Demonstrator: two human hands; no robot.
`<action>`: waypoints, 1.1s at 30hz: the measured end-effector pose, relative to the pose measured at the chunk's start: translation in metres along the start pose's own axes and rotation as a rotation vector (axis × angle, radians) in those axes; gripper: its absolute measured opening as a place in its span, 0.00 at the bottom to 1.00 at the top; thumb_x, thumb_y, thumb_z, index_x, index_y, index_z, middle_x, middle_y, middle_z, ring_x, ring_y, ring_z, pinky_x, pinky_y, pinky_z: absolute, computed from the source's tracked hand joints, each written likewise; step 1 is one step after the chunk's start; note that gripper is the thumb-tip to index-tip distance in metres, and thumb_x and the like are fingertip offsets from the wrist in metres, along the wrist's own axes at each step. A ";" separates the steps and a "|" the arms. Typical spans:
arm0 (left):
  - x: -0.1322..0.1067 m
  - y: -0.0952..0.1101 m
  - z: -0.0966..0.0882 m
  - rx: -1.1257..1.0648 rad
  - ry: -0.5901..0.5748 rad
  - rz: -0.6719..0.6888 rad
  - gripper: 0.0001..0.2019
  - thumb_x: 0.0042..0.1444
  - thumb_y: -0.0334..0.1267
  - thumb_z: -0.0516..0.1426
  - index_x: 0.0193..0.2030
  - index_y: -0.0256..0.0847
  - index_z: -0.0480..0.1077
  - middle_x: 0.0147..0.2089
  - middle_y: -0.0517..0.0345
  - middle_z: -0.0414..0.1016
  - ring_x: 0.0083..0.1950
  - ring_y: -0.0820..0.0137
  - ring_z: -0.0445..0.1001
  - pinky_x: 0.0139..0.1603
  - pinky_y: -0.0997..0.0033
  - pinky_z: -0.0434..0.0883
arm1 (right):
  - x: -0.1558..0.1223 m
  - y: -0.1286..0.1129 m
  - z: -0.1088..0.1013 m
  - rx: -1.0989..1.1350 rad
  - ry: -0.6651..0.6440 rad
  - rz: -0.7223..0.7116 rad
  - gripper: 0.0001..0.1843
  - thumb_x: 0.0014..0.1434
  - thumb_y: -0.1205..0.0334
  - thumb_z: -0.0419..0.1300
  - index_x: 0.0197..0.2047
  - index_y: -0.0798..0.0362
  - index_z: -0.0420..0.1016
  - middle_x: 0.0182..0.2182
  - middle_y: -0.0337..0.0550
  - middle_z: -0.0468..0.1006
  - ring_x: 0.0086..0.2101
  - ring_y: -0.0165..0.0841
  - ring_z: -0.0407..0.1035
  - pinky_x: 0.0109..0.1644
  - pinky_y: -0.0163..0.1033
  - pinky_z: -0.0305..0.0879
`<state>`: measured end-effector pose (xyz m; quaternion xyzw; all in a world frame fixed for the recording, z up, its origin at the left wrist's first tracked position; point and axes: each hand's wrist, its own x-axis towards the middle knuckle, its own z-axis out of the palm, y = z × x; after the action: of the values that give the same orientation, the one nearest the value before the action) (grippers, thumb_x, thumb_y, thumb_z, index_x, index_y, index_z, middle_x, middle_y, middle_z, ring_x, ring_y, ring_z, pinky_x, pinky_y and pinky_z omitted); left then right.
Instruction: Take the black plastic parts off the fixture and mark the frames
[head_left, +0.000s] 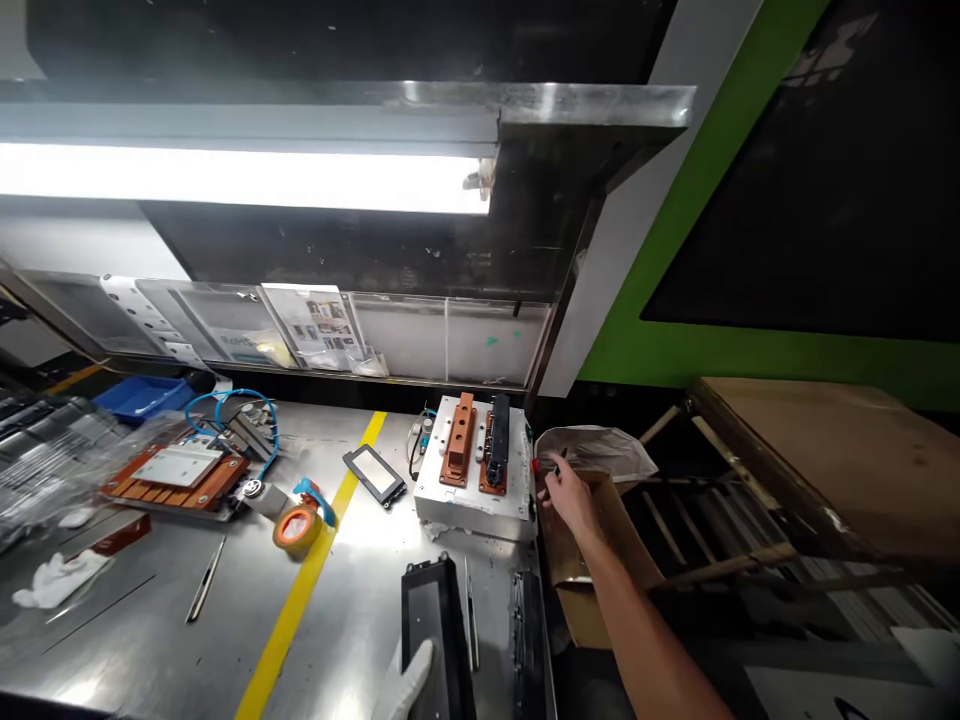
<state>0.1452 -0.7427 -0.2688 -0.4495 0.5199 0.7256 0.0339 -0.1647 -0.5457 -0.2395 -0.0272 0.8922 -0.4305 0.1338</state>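
My left hand (407,688) holds the frame (454,632) in front of the metal box (474,508). My right hand (568,497) is curled just right of the metal box; I can't tell if it's holding anything. I should keep the frame still.

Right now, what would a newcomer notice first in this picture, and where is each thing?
First, the glowing tube lamp across the upper left. Next, a yellow stripe on the metal bench, with a silver box to its right bearing an orange block and a black block. Then the hands: the bare right hand right of the box, the gloved left hand touching a black frame at the bottom edge.
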 end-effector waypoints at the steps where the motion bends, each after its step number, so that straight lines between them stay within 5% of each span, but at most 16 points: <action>1: -0.003 0.008 0.008 0.019 -0.002 0.027 0.24 0.45 0.55 0.66 0.46 0.44 0.74 0.49 0.46 0.83 0.63 0.46 0.72 0.68 0.51 0.67 | -0.016 0.007 -0.007 0.057 -0.012 -0.015 0.28 0.69 0.53 0.47 0.69 0.53 0.55 0.42 0.53 0.81 0.36 0.39 0.78 0.40 0.42 0.72; 3: -0.009 0.023 0.021 0.077 -0.023 0.081 0.24 0.45 0.49 0.67 0.47 0.41 0.73 0.46 0.45 0.83 0.55 0.47 0.78 0.62 0.49 0.72 | -0.052 0.019 -0.018 0.217 -0.028 -0.072 0.30 0.63 0.43 0.56 0.62 0.52 0.61 0.42 0.50 0.81 0.37 0.38 0.78 0.39 0.40 0.72; 6: -0.018 0.038 0.034 0.149 -0.092 0.157 0.22 0.48 0.44 0.63 0.50 0.40 0.71 0.46 0.46 0.83 0.51 0.52 0.79 0.56 0.54 0.74 | -0.108 0.025 -0.023 0.466 0.036 -0.108 0.26 0.56 0.36 0.64 0.44 0.50 0.69 0.24 0.37 0.76 0.27 0.33 0.72 0.35 0.37 0.68; 8: -0.024 0.045 0.039 0.236 -0.123 0.191 0.21 0.49 0.43 0.61 0.50 0.39 0.71 0.46 0.46 0.83 0.51 0.52 0.79 0.53 0.55 0.75 | -0.137 0.019 -0.020 0.612 0.038 -0.056 0.27 0.62 0.33 0.54 0.44 0.49 0.70 0.18 0.33 0.70 0.23 0.32 0.67 0.34 0.37 0.66; 11: -0.030 0.053 0.047 0.330 -0.177 0.202 0.23 0.46 0.43 0.61 0.50 0.37 0.71 0.46 0.43 0.82 0.51 0.50 0.78 0.53 0.52 0.74 | -0.161 0.003 -0.015 0.785 -0.059 -0.012 0.34 0.65 0.30 0.42 0.49 0.50 0.72 0.24 0.39 0.76 0.28 0.35 0.71 0.38 0.40 0.67; 14: -0.032 0.059 0.055 0.349 -0.213 0.210 0.26 0.43 0.44 0.61 0.51 0.36 0.69 0.48 0.40 0.82 0.53 0.47 0.77 0.57 0.47 0.71 | -0.163 -0.009 -0.010 0.683 -0.051 -0.067 0.30 0.63 0.32 0.51 0.36 0.52 0.75 0.23 0.39 0.75 0.29 0.35 0.70 0.41 0.39 0.65; 17: -0.035 0.062 0.060 0.382 -0.230 0.191 0.29 0.42 0.43 0.61 0.53 0.36 0.68 0.51 0.39 0.80 0.56 0.46 0.75 0.61 0.45 0.68 | -0.157 -0.013 -0.007 0.509 -0.016 -0.076 0.27 0.61 0.35 0.56 0.30 0.52 0.73 0.16 0.34 0.67 0.23 0.30 0.63 0.34 0.36 0.59; 27: -0.041 0.062 0.054 0.272 -0.358 0.209 0.25 0.39 0.37 0.66 0.48 0.49 0.73 0.47 0.55 0.84 0.55 0.51 0.77 0.58 0.56 0.73 | -0.155 -0.011 -0.004 0.323 0.011 -0.099 0.27 0.65 0.36 0.50 0.30 0.51 0.71 0.18 0.33 0.65 0.24 0.31 0.62 0.33 0.36 0.58; 30: -0.045 0.063 0.052 0.269 -0.363 0.198 0.24 0.42 0.36 0.66 0.49 0.48 0.73 0.47 0.55 0.84 0.54 0.53 0.78 0.57 0.57 0.74 | -0.155 -0.015 -0.006 0.289 0.127 -0.053 0.28 0.65 0.35 0.49 0.29 0.51 0.70 0.18 0.34 0.64 0.25 0.32 0.63 0.34 0.37 0.58; 33: -0.050 0.065 0.053 0.273 -0.384 0.209 0.24 0.44 0.35 0.67 0.51 0.44 0.73 0.46 0.53 0.84 0.52 0.56 0.79 0.58 0.55 0.73 | -0.157 -0.028 -0.001 0.332 0.054 -0.127 0.26 0.65 0.37 0.50 0.32 0.51 0.71 0.20 0.35 0.68 0.26 0.32 0.65 0.34 0.36 0.59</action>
<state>0.1089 -0.7103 -0.1844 -0.2386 0.6406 0.7203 0.1172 -0.0160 -0.5367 -0.1836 -0.0496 0.8086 -0.5800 0.0848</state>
